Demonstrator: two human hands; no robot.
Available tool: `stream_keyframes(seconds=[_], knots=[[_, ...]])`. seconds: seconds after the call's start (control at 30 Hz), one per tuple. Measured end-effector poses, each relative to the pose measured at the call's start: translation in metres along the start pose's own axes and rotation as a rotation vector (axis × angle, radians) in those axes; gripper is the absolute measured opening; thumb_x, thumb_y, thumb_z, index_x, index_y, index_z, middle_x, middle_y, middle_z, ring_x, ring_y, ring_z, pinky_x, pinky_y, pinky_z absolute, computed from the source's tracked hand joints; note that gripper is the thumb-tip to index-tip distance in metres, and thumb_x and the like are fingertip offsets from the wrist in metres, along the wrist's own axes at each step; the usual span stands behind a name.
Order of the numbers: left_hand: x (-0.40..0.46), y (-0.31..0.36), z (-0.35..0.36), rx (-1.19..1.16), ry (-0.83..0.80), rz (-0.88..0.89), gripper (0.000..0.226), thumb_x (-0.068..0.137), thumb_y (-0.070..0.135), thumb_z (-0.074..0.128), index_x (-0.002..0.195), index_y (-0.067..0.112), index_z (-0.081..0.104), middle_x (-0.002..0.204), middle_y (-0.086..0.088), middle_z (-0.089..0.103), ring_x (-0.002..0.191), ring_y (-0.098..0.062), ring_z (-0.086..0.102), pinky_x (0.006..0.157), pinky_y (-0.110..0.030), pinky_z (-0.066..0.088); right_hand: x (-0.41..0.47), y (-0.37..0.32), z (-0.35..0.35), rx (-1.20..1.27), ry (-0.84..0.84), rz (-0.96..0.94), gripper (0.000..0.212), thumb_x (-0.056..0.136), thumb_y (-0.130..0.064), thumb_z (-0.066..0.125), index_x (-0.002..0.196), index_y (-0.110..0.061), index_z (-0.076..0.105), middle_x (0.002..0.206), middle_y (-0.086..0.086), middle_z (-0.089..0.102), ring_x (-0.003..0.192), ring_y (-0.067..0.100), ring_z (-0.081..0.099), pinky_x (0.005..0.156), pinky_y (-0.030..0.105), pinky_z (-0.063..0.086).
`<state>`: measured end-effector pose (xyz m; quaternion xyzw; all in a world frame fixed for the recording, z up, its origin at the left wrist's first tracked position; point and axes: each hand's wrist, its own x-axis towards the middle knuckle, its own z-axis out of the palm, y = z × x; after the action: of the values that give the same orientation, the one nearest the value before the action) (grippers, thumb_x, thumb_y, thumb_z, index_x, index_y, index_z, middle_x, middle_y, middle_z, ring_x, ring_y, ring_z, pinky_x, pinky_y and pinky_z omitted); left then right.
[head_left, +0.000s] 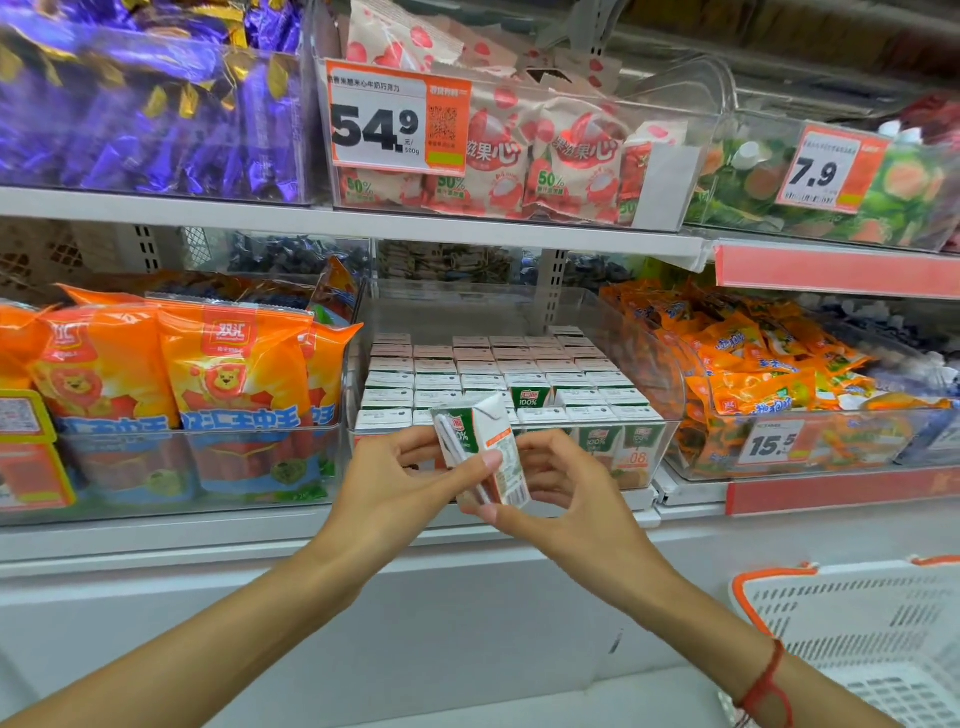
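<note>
Holding the small juice carton tilted at the centre of the frame, you have it just in front of the clear bin of matching cartons. Your left hand pinches it, thumb across the front, and your right hand clamps curled fingers on its lower end. It looks light and stiff but easily dented, so grip the flat sides near the corners, clear of the straw

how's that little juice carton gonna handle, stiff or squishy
Probably stiff: the juice carton keeps crisp edges while the left hand and right hand pinch it. Likely light, since fingertips alone carry it. Its flat base should stand steadily, like the cartons packed upright in the bin.
</note>
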<state>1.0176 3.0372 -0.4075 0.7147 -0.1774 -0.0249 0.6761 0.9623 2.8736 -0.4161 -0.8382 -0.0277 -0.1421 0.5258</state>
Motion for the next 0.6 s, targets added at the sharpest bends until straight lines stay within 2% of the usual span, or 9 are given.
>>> stream_keyframes(seconds=[0.1,0.2,0.27,0.33,0.4,0.53,0.6], knots=[[-0.001,0.002,-0.004,0.134,-0.03,0.115,0.047,0.067,0.028,0.085,0.109,0.033,0.067,0.099,0.024,0.072,0.093,0.007,0.067,0.076,-0.012,0.054,0.004,-0.003,-0.012,0.219,-0.161,0.088,0.038,0.079,-0.028,0.074,0.115,-0.034,0.063,0.111,-0.015,0.07,0.107,0.003,0.064,0.091,0.021,0.046],[-0.003,0.002,-0.005,0.284,-0.039,0.286,0.059,0.067,0.026,0.087,0.116,0.045,0.059,0.104,0.036,0.064,0.103,0.013,0.059,0.082,-0.004,0.046,0.005,-0.006,-0.016,0.324,-0.122,0.09,0.038,0.077,-0.045,0.069,0.111,-0.03,0.068,0.111,-0.004,0.072,0.111,0.015,0.064,0.103,0.035,0.042],[-0.005,-0.001,-0.004,0.358,-0.043,0.372,0.059,0.07,0.023,0.086,0.121,0.039,0.06,0.113,0.027,0.066,0.109,0.007,0.059,0.088,-0.007,0.046,0.004,-0.007,-0.016,0.324,-0.056,0.071,0.04,0.071,-0.055,0.076,0.101,-0.029,0.07,0.103,-0.006,0.074,0.102,0.01,0.067,0.095,0.028,0.046],[-0.007,-0.003,-0.003,0.404,-0.043,0.434,0.06,0.072,0.021,0.085,0.123,0.037,0.059,0.118,0.022,0.065,0.112,0.002,0.059,0.091,-0.011,0.047,0.002,-0.008,-0.017,0.319,-0.022,0.053,0.041,0.066,-0.054,0.074,0.096,-0.026,0.069,0.1,-0.006,0.074,0.095,0.006,0.068,0.083,0.019,0.05],[-0.007,-0.005,-0.002,0.419,-0.032,0.456,0.062,0.072,0.02,0.084,0.124,0.039,0.057,0.121,0.02,0.064,0.113,0.0,0.058,0.092,-0.012,0.048,0.001,-0.008,-0.018,0.315,-0.028,0.043,0.039,0.066,-0.051,0.071,0.095,-0.025,0.068,0.099,-0.007,0.074,0.094,0.003,0.068,0.077,0.012,0.05],[-0.004,-0.007,0.0,0.4,-0.076,0.433,0.062,0.075,0.021,0.082,0.125,0.042,0.054,0.124,0.024,0.059,0.118,0.002,0.053,0.088,-0.006,0.045,0.001,-0.005,-0.02,0.291,-0.047,0.035,0.035,0.074,-0.049,0.065,0.1,-0.025,0.066,0.1,-0.013,0.074,0.097,0.001,0.068,0.083,0.015,0.05],[-0.001,-0.007,0.0,0.345,-0.114,0.377,0.06,0.075,0.03,0.079,0.128,0.041,0.053,0.125,0.028,0.055,0.119,0.007,0.05,0.087,-0.003,0.042,0.001,-0.005,-0.021,0.262,-0.053,0.003,0.033,0.078,-0.049,0.061,0.105,-0.03,0.066,0.103,-0.019,0.072,0.101,-0.001,0.066,0.085,0.011,0.049]])
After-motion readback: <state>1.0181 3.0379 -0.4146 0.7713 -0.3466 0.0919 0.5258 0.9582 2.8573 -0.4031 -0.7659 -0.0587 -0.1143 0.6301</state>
